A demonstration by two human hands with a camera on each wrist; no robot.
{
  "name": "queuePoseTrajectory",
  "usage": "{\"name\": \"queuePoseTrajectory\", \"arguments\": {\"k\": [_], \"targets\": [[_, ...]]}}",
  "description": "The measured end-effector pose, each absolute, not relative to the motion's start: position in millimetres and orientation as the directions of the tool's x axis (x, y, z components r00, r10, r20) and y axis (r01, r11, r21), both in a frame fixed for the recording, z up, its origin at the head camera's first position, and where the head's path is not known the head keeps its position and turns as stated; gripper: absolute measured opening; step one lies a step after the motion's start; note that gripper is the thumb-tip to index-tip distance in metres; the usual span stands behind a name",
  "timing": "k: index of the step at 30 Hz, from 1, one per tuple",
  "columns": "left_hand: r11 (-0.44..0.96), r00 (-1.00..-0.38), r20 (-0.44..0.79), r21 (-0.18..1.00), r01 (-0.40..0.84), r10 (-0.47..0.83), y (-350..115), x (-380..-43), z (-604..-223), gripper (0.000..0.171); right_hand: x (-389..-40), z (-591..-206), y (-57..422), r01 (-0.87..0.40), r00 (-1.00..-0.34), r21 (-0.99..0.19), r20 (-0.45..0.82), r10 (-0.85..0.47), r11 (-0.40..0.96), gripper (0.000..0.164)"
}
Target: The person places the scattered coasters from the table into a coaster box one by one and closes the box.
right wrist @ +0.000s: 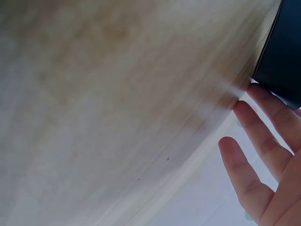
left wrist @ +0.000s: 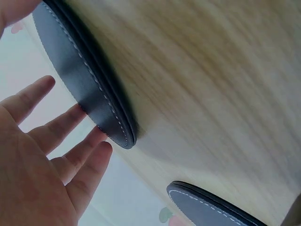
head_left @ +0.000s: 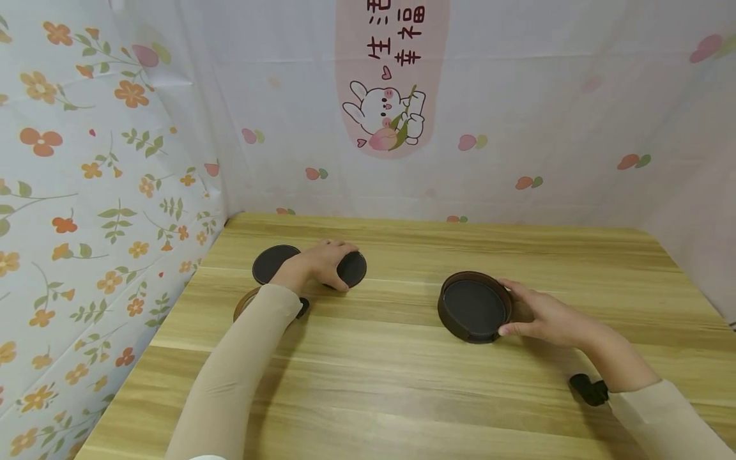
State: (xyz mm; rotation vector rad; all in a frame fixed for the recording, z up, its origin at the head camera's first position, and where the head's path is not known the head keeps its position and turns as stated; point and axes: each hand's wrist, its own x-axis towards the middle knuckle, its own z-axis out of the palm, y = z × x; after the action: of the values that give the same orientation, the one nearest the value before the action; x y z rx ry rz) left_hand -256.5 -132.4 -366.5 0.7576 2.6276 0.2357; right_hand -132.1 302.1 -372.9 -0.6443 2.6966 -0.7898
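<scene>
My left hand (head_left: pixel 324 259) spans a dark round leather coaster (head_left: pixel 352 269), thumb at its near edge and fingers at the far edge. White stitching runs along the rim of this coaster (left wrist: pixel 87 70) in the left wrist view. A second dark coaster (head_left: pixel 275 262) lies to the left, partly behind the left wrist. On the right, my right hand (head_left: pixel 543 314) grips the side of a round brown coaster holder (head_left: pixel 448 319), thumb in front and fingers behind. Dark material shows inside the holder. Only an edge of the holder (right wrist: pixel 282 61) appears in the right wrist view.
A brown round rim (head_left: pixel 240 305) shows beside the left forearm, mostly hidden by the sleeve. Black wrist cameras (head_left: pixel 589 390) sit at both wrists. The wooden table (head_left: pixel 391 383) meets a flower-printed curtain (head_left: pixel 115 191) on the left and a printed cloth (head_left: pixel 517 115) behind.
</scene>
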Motion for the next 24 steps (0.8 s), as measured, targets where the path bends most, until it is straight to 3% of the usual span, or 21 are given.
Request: {"name": "queuePoseTrajectory", "arguments": {"k": [24], "targets": [[0.82,-0.765,-0.299,0.276,0.502,0.57,-123.5,-251.4,-364.6,0.086,-130.9,-373.5,301.2,-0.337,-0.866,-0.584,-0.114,-0.486,0.738,0.097]]}}
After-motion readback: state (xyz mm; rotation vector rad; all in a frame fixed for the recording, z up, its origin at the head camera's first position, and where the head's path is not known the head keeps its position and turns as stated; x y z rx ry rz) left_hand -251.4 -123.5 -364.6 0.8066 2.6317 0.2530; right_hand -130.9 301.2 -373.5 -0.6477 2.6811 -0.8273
